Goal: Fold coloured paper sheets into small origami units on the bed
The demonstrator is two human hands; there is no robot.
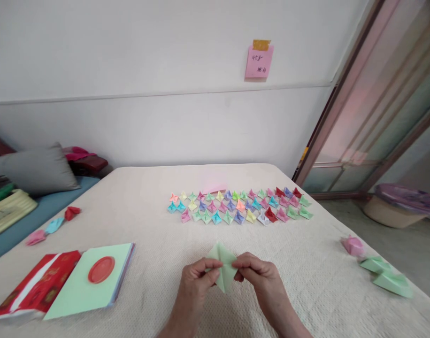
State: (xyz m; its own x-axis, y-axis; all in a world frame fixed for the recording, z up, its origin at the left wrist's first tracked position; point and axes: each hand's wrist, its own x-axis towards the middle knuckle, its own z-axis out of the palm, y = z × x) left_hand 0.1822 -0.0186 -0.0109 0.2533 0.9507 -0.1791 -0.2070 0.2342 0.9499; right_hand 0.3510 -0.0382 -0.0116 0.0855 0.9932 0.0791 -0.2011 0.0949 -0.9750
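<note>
Left hand (195,281) and right hand (259,277): fingertips pinched shut on a pale green folded paper piece (222,265), held low over the near centre of the table (148,220). Beyond, well apart: rows of small coloured folded pieces (239,206). Left: paper stack (77,291) bearing a red disc (101,269), red packet (35,286) just beside. Floor, right: basin (394,213), contents not discernible.

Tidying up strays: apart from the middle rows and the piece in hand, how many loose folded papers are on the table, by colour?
Pink folded papers: 2
Green folded papers: 2
Blue folded paper: 1
Red folded paper: 1
Total: 6
</note>
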